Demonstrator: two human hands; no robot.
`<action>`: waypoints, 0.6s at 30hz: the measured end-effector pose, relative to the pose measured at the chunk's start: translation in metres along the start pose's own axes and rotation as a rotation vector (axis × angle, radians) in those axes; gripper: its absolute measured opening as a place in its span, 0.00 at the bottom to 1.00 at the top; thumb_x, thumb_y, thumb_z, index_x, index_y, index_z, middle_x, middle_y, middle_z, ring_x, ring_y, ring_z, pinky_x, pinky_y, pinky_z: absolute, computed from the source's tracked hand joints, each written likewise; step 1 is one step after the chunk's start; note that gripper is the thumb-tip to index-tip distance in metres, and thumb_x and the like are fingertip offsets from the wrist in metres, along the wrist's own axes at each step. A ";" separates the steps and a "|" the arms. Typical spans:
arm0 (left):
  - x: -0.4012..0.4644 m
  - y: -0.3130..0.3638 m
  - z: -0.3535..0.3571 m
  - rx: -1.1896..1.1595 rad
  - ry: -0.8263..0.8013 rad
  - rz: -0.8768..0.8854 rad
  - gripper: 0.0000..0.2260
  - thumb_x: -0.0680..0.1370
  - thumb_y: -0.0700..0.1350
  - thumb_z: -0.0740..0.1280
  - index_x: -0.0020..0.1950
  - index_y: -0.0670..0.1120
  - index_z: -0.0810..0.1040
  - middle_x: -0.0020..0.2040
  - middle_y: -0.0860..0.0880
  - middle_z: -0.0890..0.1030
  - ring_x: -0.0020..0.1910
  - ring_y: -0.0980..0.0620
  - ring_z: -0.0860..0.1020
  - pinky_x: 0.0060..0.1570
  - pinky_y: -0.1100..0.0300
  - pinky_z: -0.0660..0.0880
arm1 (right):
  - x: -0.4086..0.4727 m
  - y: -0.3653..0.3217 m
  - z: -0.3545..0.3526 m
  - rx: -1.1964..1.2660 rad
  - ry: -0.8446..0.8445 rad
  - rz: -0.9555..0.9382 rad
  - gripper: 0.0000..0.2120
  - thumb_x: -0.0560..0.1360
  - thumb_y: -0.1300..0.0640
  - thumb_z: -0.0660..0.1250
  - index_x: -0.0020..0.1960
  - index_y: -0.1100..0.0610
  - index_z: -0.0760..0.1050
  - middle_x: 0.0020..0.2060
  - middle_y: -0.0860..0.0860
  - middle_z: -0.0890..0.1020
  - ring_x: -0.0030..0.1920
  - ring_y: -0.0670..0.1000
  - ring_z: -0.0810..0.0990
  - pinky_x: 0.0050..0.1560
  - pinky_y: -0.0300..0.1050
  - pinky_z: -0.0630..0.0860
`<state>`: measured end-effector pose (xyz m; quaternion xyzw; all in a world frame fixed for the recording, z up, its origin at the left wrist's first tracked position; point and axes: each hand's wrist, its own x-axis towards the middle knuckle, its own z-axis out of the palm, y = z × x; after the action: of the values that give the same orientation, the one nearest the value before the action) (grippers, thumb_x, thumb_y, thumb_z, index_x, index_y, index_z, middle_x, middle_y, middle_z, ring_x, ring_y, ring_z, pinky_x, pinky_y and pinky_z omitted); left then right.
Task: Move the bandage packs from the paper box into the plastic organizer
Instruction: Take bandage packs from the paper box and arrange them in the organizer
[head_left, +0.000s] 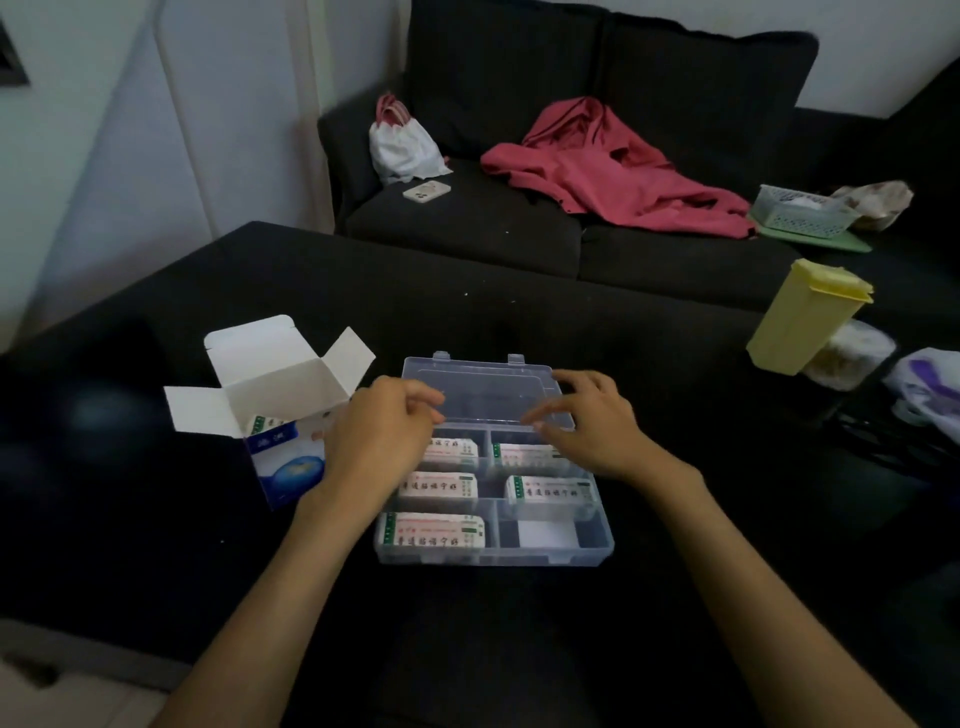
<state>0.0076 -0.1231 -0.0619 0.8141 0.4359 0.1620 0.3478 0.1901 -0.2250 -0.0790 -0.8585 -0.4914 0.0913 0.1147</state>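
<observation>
A clear plastic organizer (493, 560) sits on the dark surface in front of me, its transparent lid (488, 395) tilted over the back row. Several white bandage packs (434, 530) lie in its compartments. The front right compartment shows only a white patch. My left hand (374, 441) pinches the lid's front left edge. My right hand (597, 431) holds the lid's front right edge with curled fingers. To the left stands the blue and white paper box (283, 374), flaps open, with one pack (265, 423) showing inside.
A yellow plastic container (800, 317) stands at the right, with bags beside it. Behind is a dark sofa holding a red garment (613, 171), a white bag (405, 145), a phone (427, 190) and a small basket (800, 210).
</observation>
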 end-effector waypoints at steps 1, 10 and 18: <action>0.000 -0.002 -0.003 -0.009 0.008 -0.007 0.12 0.81 0.43 0.59 0.58 0.54 0.78 0.49 0.58 0.82 0.52 0.56 0.78 0.57 0.47 0.75 | 0.008 -0.008 -0.001 -0.067 -0.012 -0.036 0.11 0.75 0.48 0.66 0.58 0.45 0.77 0.74 0.49 0.60 0.74 0.56 0.49 0.72 0.58 0.52; 0.002 -0.010 -0.013 -0.074 0.050 -0.004 0.12 0.80 0.42 0.60 0.59 0.54 0.78 0.51 0.56 0.83 0.50 0.56 0.80 0.56 0.49 0.76 | 0.034 -0.045 -0.005 -0.248 0.006 -0.121 0.22 0.69 0.49 0.73 0.59 0.55 0.75 0.67 0.52 0.70 0.69 0.54 0.62 0.66 0.51 0.61; 0.002 -0.012 -0.005 -0.013 -0.025 0.044 0.11 0.80 0.44 0.60 0.58 0.55 0.79 0.57 0.56 0.81 0.53 0.55 0.79 0.56 0.53 0.75 | 0.045 -0.035 0.012 -0.152 -0.166 0.027 0.14 0.72 0.50 0.70 0.55 0.53 0.77 0.63 0.52 0.74 0.60 0.53 0.73 0.55 0.46 0.71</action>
<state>-0.0014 -0.1146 -0.0674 0.8231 0.4125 0.1621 0.3551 0.1808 -0.1683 -0.0822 -0.8607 -0.4932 0.1263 0.0068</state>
